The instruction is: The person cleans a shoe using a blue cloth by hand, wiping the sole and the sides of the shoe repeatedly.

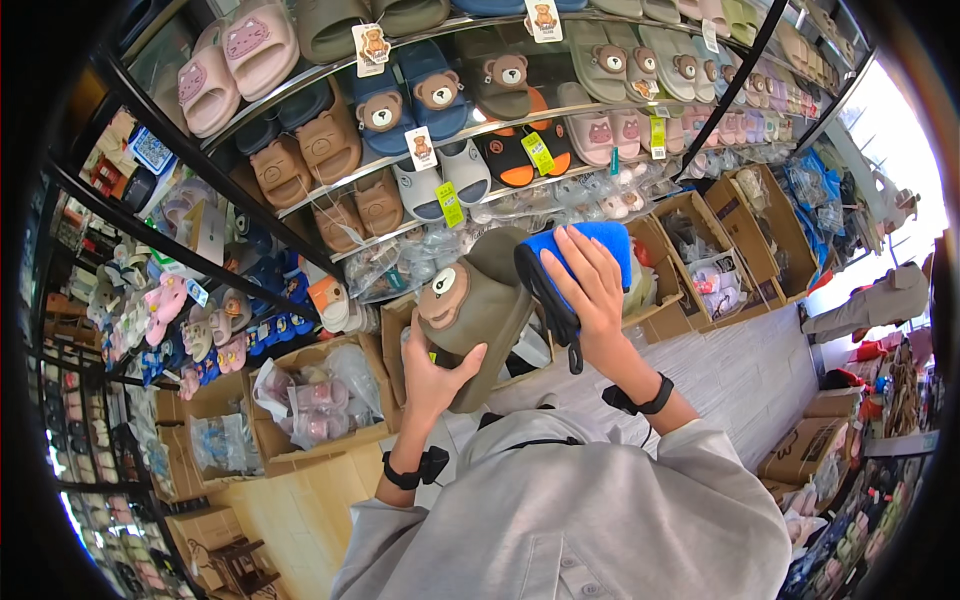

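Observation:
My left hand (439,371) grips an olive-green slide slipper (487,289) by its front end, with the thumb on the footbed side. A brown bear-face patch (444,295) decorates the slipper's strap. In my right hand (589,289) is a folded blue cloth (619,251) with a black underside and a small hanging loop. The cloth is right beside the slipper's heel end; whether they touch I cannot tell. Both hands are raised in front of the lower shelves. Behind them, blue bear slippers (437,91) and brown slides (328,146) stand on the rack.
Tiered glass shelves of slippers curve across the front, framed by black metal posts (217,165). Open cardboard boxes (330,442) with bagged slippers stand on the floor left and right. A person in grey trousers (870,307) is at the far right. Sealed cartons (806,450) lie at the lower right.

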`<state>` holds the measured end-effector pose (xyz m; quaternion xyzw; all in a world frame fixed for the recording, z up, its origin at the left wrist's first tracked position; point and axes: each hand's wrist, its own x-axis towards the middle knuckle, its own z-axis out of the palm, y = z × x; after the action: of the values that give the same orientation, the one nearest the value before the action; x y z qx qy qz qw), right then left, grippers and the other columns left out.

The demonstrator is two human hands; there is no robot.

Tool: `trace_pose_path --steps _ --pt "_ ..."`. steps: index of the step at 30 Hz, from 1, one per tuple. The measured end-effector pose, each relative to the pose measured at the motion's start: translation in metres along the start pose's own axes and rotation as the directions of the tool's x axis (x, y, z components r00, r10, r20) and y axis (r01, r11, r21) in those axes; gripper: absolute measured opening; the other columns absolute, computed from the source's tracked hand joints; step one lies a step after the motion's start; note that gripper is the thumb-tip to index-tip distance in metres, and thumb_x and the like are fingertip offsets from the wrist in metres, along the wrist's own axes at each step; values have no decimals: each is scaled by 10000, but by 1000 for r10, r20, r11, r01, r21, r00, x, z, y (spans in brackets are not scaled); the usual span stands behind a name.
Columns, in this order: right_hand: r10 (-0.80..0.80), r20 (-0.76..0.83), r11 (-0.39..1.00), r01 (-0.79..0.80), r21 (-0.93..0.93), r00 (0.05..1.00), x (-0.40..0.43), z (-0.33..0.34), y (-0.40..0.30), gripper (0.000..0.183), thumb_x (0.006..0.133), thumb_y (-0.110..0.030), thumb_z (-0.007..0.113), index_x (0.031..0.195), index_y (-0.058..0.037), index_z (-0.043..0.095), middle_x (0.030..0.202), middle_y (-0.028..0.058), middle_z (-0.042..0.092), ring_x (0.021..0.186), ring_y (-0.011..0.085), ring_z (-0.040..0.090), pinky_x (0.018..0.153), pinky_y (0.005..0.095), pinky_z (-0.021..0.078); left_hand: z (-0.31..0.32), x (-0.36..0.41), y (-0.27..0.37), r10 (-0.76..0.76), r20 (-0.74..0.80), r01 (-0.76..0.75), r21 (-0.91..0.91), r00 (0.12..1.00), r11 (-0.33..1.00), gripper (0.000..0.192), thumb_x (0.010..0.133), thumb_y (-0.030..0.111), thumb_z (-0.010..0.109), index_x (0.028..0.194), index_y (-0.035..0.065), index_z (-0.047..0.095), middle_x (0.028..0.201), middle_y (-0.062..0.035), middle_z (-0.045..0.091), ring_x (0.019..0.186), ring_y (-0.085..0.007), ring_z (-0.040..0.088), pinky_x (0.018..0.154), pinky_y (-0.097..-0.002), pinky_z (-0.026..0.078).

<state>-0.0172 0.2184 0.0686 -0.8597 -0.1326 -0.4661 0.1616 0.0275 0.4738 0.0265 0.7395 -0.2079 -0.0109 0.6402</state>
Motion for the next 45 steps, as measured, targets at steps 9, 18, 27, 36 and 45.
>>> trace_pose_path --steps 9,18,27,36,45 --pt "-274 70 962 271 44 959 -56 13 -39 436 999 -160 626 1428 -170 705 1499 85 670 1388 267 634 1221 446 407 10 6 -9 -84 -113 59 -208 990 976 557 917 173 841 1363 -49 594 1300 -153 713 1182 -227 686 1065 -400 520" --pt "-85 102 995 80 57 991 -42 -7 -10 467 988 -124 596 1446 -97 680 1521 151 649 1392 324 639 1190 476 445 10 1 -9 25 -81 -25 2 996 1000 670 817 214 904 1362 -45 612 1204 -167 762 1100 -242 731 994 -391 557" --pt "224 143 837 -266 478 964 -4 -25 24 645 869 -69 829 1478 -14 625 1519 210 634 1360 399 638 1148 491 495 12 -9 -20 13 60 -9 -71 998 997 740 812 283 902 1396 -50 592 1267 -169 730 1158 -242 696 1048 -399 526" --pt "-186 134 973 164 162 973 -32 -22 -19 387 972 -144 646 1344 -115 751 1444 116 705 1342 295 660 1112 447 501 17 -4 -24 -79 -24 74 -160 997 984 579 893 276 856 1312 -42 614 1257 -161 707 1164 -242 672 1051 -414 512" --pt "-72 26 993 69 100 997 -24 -34 3 436 978 -154 627 1399 -87 716 1480 141 679 1361 328 649 1156 482 473 14 -6 -31 9 60 -10 17 998 1000 726 821 338 900 1354 -59 608 1306 -175 690 1169 -285 672 1058 -414 509"
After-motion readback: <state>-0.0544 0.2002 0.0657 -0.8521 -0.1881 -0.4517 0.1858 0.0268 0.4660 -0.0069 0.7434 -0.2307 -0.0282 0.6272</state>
